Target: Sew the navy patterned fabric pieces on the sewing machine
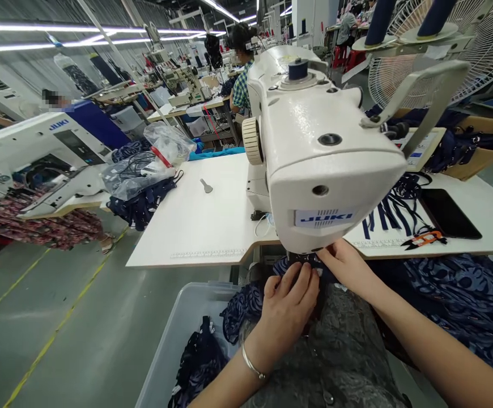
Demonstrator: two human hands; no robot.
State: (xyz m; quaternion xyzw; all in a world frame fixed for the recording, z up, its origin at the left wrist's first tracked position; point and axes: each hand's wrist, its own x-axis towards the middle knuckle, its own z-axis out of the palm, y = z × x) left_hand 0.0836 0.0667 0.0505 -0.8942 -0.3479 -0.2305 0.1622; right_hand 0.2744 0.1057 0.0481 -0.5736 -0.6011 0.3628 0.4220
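The navy-blue patterned fabric piece (pixel 243 306) is located under the needle end of the white sewing machine head with blue JUKI lettering (pixel 335 164) and hangs down on the left towards the translucent plastic bin (pixel 165 331). The bare left hand (pixel 291 297), with a thin silver-coloured metal bangle (pixel 250 362) at the wrist, is positioned palm down with bent fingers directly in front of the needle area. Its fingertips rest on the fabric; whether they also grip it cannot be determined. The bare right hand (pixel 340 258) is at the right side of the needle area, near the left fingertips. Its fingertips are partly hidden by the machine head and the fabric, so the state of its grip cannot be determined.

The white flat worktable (pixel 212 221) extends to both sides of the machine and carries a printed ruler strip (pixel 208 253) along its front edge. A small grey spoon-shaped piece (pixel 206 186) lies on the left section. On the right section, narrow navy-blue fabric straps (pixel 391 212) lie to the left of a black rectangular phone (pixel 450 213). A pair of orange-handled thread snips (pixel 424 239) lies at the near end of the phone. More navy-blue patterned fabric (pixel 459 289) is situated below the right table edge. A second white sewing machine (pixel 29 156) stands at far left
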